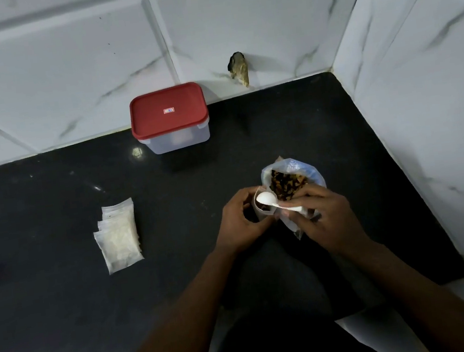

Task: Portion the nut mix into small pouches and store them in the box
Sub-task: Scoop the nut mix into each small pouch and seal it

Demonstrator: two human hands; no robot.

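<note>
While the left hand has its grip curled round a small pouch, mouth open, the right hand grip pinches a white spoon by the handle, bowl over the pouch mouth. Open nut mix bag just behind both hands. The box, red lid on, sits at back of counter by the wall; spare pouches stacked well to the left.

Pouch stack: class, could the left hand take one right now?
Probably not yet: the left hand grips an open pouch, though nothing stands between it and the pouch stack.
</note>
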